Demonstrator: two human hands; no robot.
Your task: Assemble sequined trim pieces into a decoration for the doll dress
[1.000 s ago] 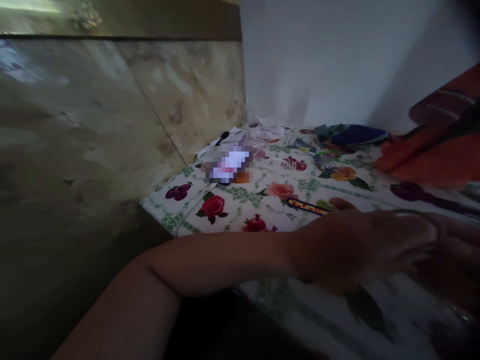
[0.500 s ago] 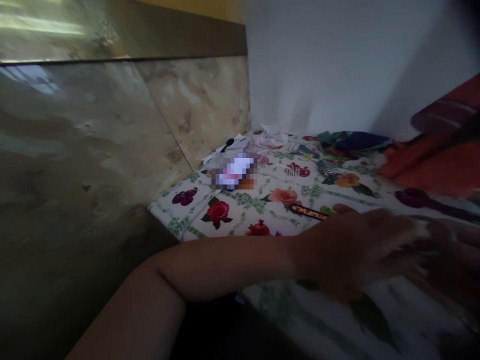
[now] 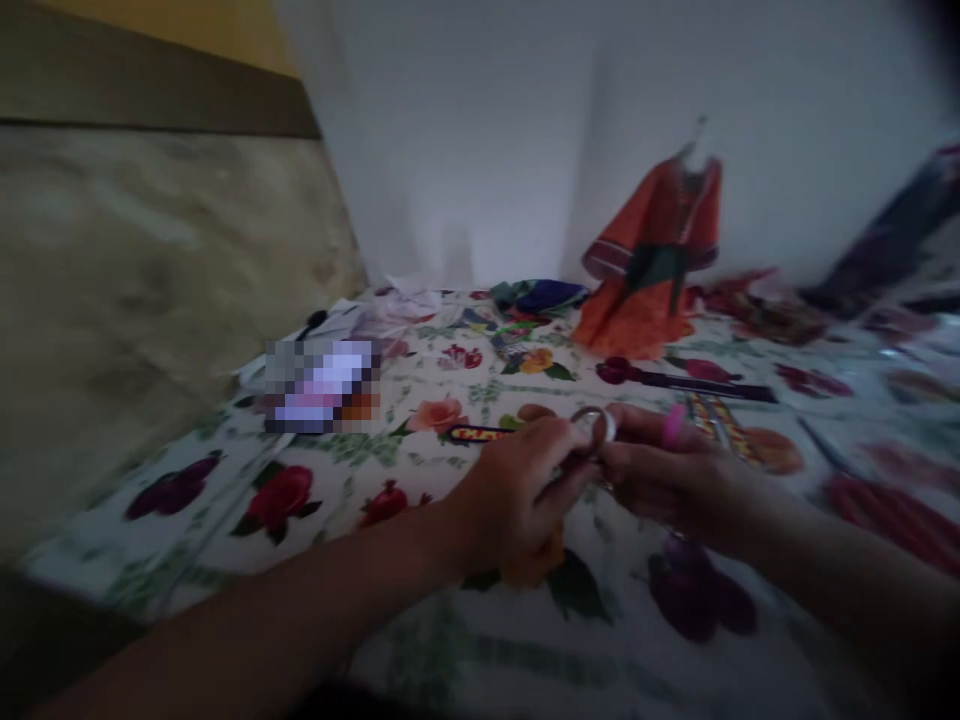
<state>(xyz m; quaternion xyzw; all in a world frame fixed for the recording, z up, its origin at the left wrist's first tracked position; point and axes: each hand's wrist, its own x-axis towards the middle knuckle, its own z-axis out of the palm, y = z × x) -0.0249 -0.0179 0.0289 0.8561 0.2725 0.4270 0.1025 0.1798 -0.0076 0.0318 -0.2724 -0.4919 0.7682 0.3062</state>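
My left hand (image 3: pixel 514 490) and my right hand (image 3: pixel 667 475) meet above a table covered with a flowered cloth (image 3: pixel 315 490). Between their fingertips they hold a small round ring (image 3: pixel 594 424), light in colour; the blur hides what it is made of. Something pink (image 3: pixel 673 427) sits on a finger of my right hand. A narrow patterned strip (image 3: pixel 480 434) lies on the cloth just beyond my left hand.
An orange garment (image 3: pixel 652 270) stands against the white wall at the back. A dark long object (image 3: pixel 697 382) lies in front of it. Crumpled fabric and papers (image 3: pixel 540 297) sit at the far edge. A marbled panel (image 3: pixel 150 300) runs along the left.
The view has swung right and the whole table now shows. My two hands have come together at the middle with the ring held between them.
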